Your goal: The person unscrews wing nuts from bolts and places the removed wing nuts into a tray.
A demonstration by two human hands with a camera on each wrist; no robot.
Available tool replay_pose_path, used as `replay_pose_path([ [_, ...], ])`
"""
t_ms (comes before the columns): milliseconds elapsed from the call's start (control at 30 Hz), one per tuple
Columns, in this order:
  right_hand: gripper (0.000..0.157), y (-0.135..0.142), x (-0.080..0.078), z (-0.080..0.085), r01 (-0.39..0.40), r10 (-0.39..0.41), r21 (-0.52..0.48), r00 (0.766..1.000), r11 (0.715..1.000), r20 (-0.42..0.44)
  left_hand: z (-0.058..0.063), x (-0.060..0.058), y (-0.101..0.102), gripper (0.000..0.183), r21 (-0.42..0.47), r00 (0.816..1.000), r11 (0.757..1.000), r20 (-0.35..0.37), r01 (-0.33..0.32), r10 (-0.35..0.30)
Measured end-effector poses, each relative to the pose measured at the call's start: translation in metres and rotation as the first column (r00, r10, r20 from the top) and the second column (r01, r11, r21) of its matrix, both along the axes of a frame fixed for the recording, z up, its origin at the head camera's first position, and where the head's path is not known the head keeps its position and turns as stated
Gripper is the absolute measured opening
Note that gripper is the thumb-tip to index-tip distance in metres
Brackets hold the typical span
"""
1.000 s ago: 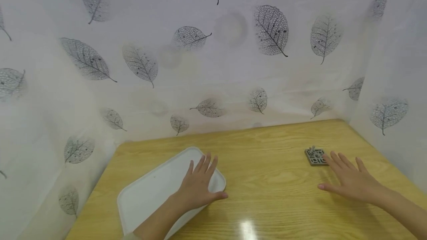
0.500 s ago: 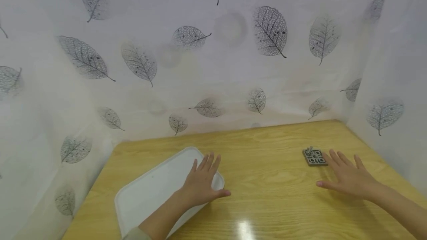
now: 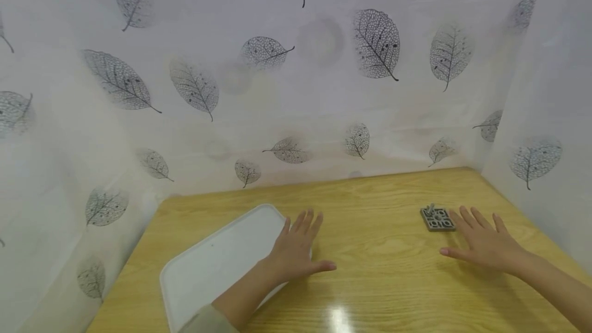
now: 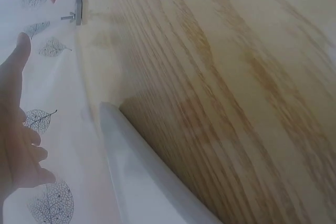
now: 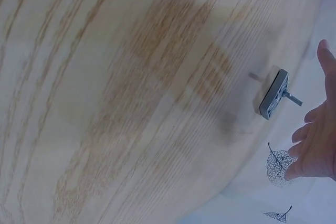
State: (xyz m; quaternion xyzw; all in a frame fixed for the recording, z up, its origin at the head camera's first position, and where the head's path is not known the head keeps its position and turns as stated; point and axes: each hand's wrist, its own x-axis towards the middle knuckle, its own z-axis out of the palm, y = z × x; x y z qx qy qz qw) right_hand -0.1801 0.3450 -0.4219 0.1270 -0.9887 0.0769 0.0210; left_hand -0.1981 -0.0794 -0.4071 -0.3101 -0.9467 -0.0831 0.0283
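Note:
Fingers spread, my left hand [image 3: 296, 253] hovers over the right end of a white rectangular tray [image 3: 217, 261]. In the left wrist view the same hand [image 4: 18, 145] is apart from the tray edge [image 4: 142, 161]. On the right, my right hand [image 3: 485, 243] is spread above the table, holding nothing. Just left of its fingertips lies a small square grey piece [image 3: 437, 219] with ring-shaped patterns and a short peg-like part standing up at one corner. The right wrist view shows this grey piece [image 5: 274, 94] apart from my right hand [image 5: 320, 124].
Both things lie on a wood-grain table [image 3: 370, 271]. A white sheet [image 3: 319, 96] printed with grey leaves hangs behind the table and along both sides. A bright light reflection [image 3: 339, 317] shows near the front.
My left hand has moved to the right, from over the tray towards its right edge. The right hand stays almost in place. The tray and the grey piece lie as before.

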Motion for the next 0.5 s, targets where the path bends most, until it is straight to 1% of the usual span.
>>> replay_pose_path([
  [200, 0.098, 0.004, -0.002, 0.002, 0.015, -0.015, 0.034, 1.0, 0.999, 0.009, 0.0, -0.004, 0.01, 0.104, 0.008, 1.0, 1.0, -0.014, 0.009, -0.009],
  [367, 0.098, 0.008, -0.009, 0.005, 0.027, -0.029, 0.057, 0.999, 0.998, 0.023, -0.001, -0.009, 0.016, 0.104, 0.013, 1.0, 1.0, -0.004, 0.005, -0.005],
  [500, 0.098, 0.011, -0.013, 0.008, 0.038, -0.04, 0.064, 0.998, 0.997, 0.043, -0.002, -0.011, 0.021, 0.104, 0.01, 1.0, 1.0, -0.008, 0.019, -0.019],
])
